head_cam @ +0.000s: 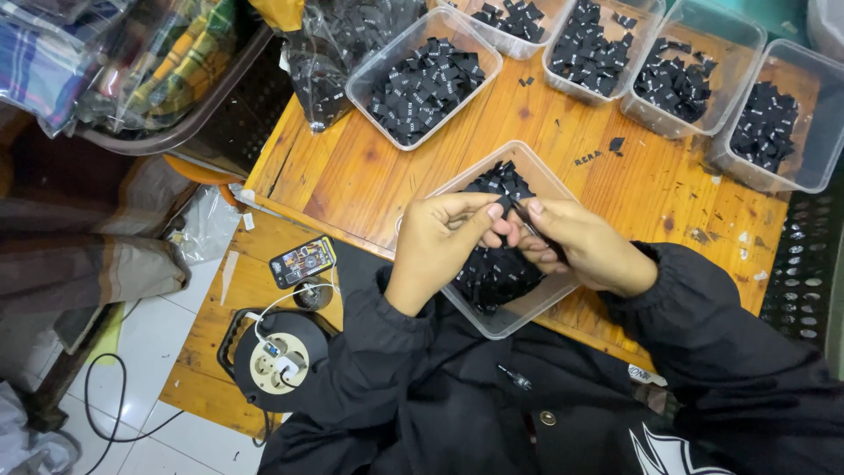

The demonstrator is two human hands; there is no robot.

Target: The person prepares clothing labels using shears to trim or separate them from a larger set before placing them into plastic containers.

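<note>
Over a clear plastic container [457, 183] full of small black fabric labels [505, 180], both my hands meet. My left hand [440, 237] pinches a black label between thumb and fingers. My right hand [580, 246] grips a thin dark tool, likely small scissors, whose tip touches that label. The container sits at the near edge of a wooden table [352, 176]. Both my arms wear black sleeves.
Several more clear containers of black labels [422, 79] [677, 84] [769, 123] line the table's far side, beside a plastic bag of labels [330, 53]. A phone [301, 261] and a cable reel with sockets [277, 356] lie on a lower board. Folded fabric fills a tub [141, 62].
</note>
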